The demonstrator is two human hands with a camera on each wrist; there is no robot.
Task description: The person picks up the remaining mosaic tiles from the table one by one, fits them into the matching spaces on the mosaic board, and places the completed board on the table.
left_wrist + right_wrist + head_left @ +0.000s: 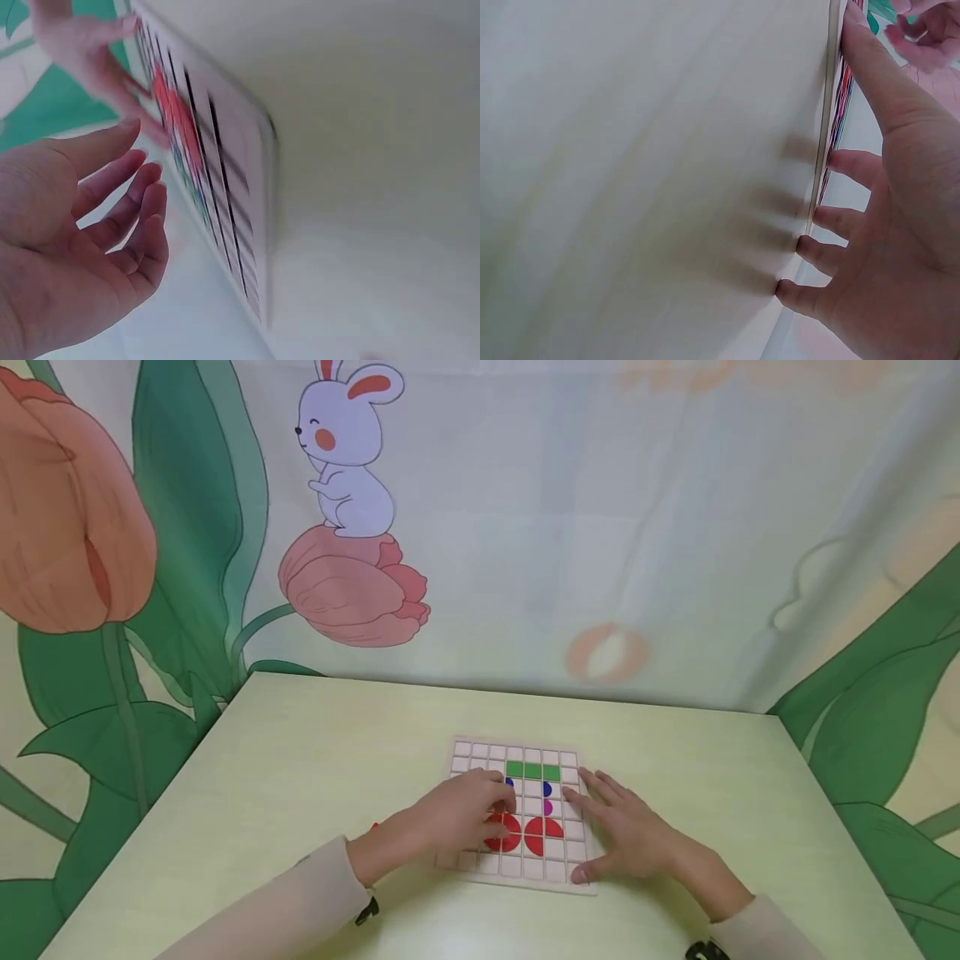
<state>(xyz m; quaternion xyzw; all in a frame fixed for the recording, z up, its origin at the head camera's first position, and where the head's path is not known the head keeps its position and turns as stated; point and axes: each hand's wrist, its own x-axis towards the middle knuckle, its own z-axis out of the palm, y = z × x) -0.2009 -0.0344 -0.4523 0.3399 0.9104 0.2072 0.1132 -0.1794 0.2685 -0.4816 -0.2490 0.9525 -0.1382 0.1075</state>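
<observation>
- Resting flat on the pale green table [300, 777], the gridded wooden board [480, 750] serves as the landmark; it lies near the table's front edge, between both forearms
- Board handling, as a judgement: stiff, thin and light, likely to slide on the smooth tabletop; best held by its bare outer rim, with flat pressure on the frame to stop it shifting
- The right hand [626, 835] lies on the board's right side, fingers straight and spread, holding nothing; the right wrist view shows its fingertips [810, 247] at the board's edge
- The left hand [457, 818] lies over the board's left half with fingers loosely bent, above the left red piece; whether it pinches anything cannot be told from the head view, and the left wrist view shows relaxed fingers [131, 225] with nothing in them
- A green bar [532, 770] sits in the board's upper rows
- Two red curved pieces [542, 835] sit in the board's lower middle; judged thin, light and loose in their cells, so best lifted by the edge with fingertips
- Small blue pieces [547, 789] and one magenta piece [547, 807] sit between the green bar and the red pieces; judged easy to knock out of place
</observation>
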